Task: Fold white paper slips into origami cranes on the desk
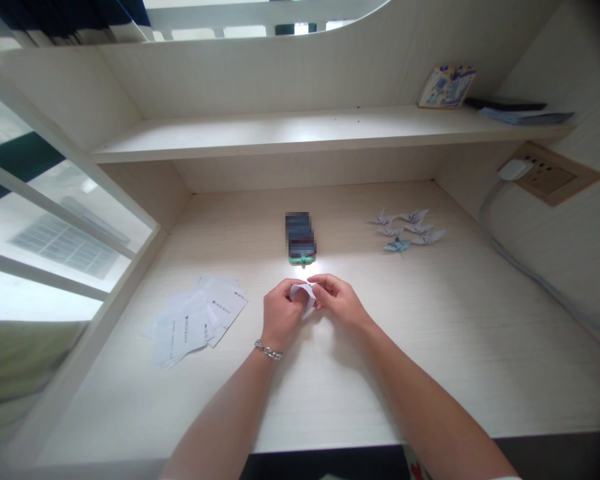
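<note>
A small piece of folded white paper is held up between both hands, over the middle of the desk. My left hand grips its left side, with the thumb pressed into the fold; a silver chain bracelet is on that wrist. On the right edge, my right hand pinches the paper between thumb and fingers. Part of the paper is hidden by the fingers. Just beyond the hands lies a phone with a green lower edge, its screen blurred out.
Loose white paper sheets overlap on the left of the desk. Several folded paper cranes, one of them blue, stand at the back right. A shelf runs above; a cable hangs from the wall socket.
</note>
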Demonstrator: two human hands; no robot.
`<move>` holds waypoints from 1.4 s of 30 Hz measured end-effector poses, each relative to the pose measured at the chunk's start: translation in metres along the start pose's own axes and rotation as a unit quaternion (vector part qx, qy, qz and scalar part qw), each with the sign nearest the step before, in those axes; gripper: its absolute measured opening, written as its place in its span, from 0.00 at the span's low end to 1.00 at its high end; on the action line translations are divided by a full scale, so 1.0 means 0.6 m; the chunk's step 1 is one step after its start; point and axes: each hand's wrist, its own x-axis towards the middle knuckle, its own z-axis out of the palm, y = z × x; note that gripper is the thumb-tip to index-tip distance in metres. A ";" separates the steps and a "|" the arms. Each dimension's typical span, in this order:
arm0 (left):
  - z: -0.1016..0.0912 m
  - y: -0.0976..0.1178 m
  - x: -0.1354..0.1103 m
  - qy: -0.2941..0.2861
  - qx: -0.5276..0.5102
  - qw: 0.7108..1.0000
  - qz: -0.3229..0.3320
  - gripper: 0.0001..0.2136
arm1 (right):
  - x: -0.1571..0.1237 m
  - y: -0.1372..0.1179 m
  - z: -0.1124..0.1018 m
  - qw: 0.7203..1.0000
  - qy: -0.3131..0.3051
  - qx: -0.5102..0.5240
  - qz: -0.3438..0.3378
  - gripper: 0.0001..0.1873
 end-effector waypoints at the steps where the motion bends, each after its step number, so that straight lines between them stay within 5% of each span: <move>1: -0.001 0.001 0.000 0.007 0.010 1.000 -0.004 0.07 | -0.002 -0.001 0.001 1.000 -0.013 -0.022 -0.004 0.22; 20: 0.012 0.000 -0.007 -0.059 -0.036 0.998 0.005 0.14 | -0.011 -0.003 0.012 0.971 0.124 -0.192 -0.066 0.14; 27: 0.009 -0.010 0.006 -0.020 -0.092 0.995 -0.030 0.11 | -0.003 -0.010 0.001 0.999 0.016 0.005 0.035 0.18; 31: 0.007 -0.017 0.012 -0.008 -0.127 0.990 -0.058 0.12 | -0.002 -0.011 0.001 0.990 0.016 0.115 0.086 0.18; 42: 0.005 -0.009 0.010 -0.063 -0.173 0.982 -0.041 0.15 | 0.000 -0.007 0.003 0.990 0.046 0.110 0.081 0.13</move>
